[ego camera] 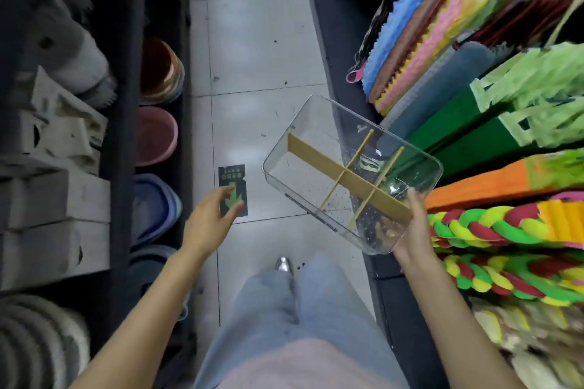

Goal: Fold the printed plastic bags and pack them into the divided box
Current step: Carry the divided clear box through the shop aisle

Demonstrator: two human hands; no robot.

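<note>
One clear box (350, 174) was present, held in the air above the floor (262, 41) of a shop aisle, tilted. Inside it: one long tan divider (350, 175) crossed by two thin ones, making six compartments. The right hand (414, 224) gripped the box's near right corner, thumb over the rim, fingers (399, 249) curled under the base. The left hand (211, 221), well left of the box, held nothing, its fingers relaxed and spread. One dark sticker (233, 180) with a green arrow lay on the floor just beyond the left hand. Right of the box, shelves carried stacked bright mats (442, 38). Left of it stood three stacks of basins (156, 136).
</note>
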